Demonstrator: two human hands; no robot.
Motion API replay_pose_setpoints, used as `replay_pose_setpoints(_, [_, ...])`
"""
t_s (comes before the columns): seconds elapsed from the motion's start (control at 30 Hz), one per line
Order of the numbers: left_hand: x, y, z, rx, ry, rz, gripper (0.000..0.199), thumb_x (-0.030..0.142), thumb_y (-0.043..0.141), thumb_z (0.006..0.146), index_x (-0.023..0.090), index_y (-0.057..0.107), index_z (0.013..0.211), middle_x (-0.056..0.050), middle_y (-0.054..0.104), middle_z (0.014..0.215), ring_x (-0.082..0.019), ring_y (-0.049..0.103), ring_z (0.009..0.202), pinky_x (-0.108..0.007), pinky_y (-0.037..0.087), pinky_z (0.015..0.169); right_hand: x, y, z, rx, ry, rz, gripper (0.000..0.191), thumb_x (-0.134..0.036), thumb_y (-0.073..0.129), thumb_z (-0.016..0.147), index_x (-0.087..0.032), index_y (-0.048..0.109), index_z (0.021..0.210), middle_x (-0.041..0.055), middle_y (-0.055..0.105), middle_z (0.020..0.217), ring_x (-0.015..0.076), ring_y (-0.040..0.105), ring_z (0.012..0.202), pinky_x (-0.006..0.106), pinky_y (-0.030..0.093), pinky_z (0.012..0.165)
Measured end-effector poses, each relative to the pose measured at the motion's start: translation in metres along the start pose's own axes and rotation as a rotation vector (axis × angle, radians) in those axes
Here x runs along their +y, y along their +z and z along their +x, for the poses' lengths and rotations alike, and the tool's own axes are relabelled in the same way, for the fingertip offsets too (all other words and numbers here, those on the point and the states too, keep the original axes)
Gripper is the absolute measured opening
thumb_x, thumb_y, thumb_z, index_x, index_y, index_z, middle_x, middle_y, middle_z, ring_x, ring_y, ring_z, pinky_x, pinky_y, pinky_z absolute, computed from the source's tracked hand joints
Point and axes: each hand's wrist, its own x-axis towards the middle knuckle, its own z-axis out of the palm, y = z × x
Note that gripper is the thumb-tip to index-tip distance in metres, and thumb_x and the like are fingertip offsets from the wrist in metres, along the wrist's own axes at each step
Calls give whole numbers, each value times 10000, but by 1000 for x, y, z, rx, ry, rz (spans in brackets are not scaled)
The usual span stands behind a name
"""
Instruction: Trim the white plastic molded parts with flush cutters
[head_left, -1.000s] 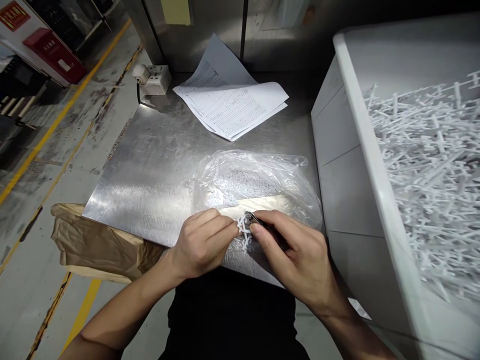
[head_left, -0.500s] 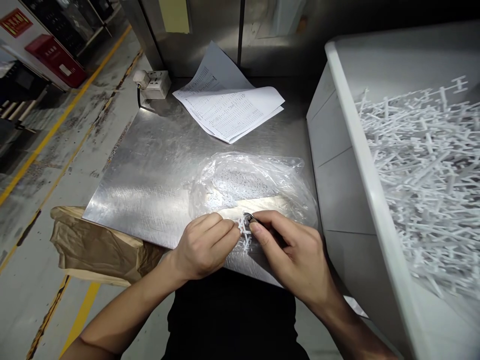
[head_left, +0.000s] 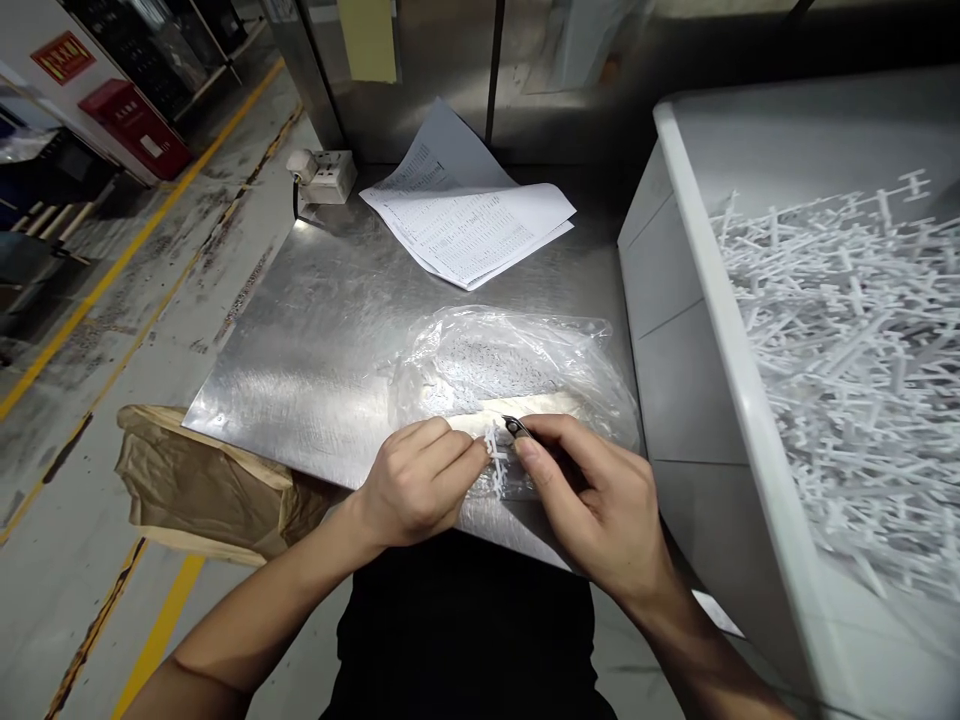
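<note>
Pinched between the fingers of my left hand (head_left: pixel 427 480) is a small branched white plastic piece (head_left: pixel 496 462). My right hand (head_left: pixel 596 490) is closed on a small dark metal tool (head_left: pixel 515 427), whose tip lies just right of the white piece, slightly apart from it. Under and beyond both hands a clear plastic bag (head_left: pixel 592 350) lies on the metal table (head_left: pixel 285 340). Small grey-white bits (head_left: pixel 495 365) show through the bag.
A large pale bin (head_left: pixel 742 400) full of white plastic pieces (head_left: pixel 877 350) stands on the right. Printed sheets (head_left: pixel 472 225) and a white power socket (head_left: pixel 330 178) lie at the table's back. A brown paper bag (head_left: pixel 202 490) is at the left edge.
The tool in my right hand has moved slightly away from the white piece. The whole view has shifted a little, with my left hand still holding the piece.
</note>
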Motion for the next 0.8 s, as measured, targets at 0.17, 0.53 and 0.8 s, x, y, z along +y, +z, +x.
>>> replay_pose_setpoints(0.17, [0, 0, -1, -2, 17, 23, 207, -14, 586, 969, 147, 696, 899, -28, 661, 743, -172, 477, 674, -353, 391, 615, 1, -2, -3, -40, -131, 3, 76, -191, 651, 1083, -221, 701, 1131, 45, 810, 1004, 194, 771, 846, 316, 553, 732])
replay_pose_setpoints(0.53, [0, 0, -3, -12, 44, 58, 163, 21, 606, 998, 140, 694, 930, -26, 667, 757, -165, 479, 686, -348, 392, 620, -5, 0, 1, -47, -160, 32, 73, -160, 641, 1079, -208, 695, 1091, 37, 800, 957, 175, 757, 801, 308, 546, 719])
replay_pose_setpoints(0.8, [2, 1, -1, 5, 79, 111, 154, 33, 593, 1016, 131, 701, 964, -29, 690, 761, -168, 509, 676, -348, 413, 600, -5, -1, 1, -60, -118, 39, 76, -188, 629, 1089, -212, 702, 1083, 23, 791, 924, 163, 733, 766, 306, 533, 701])
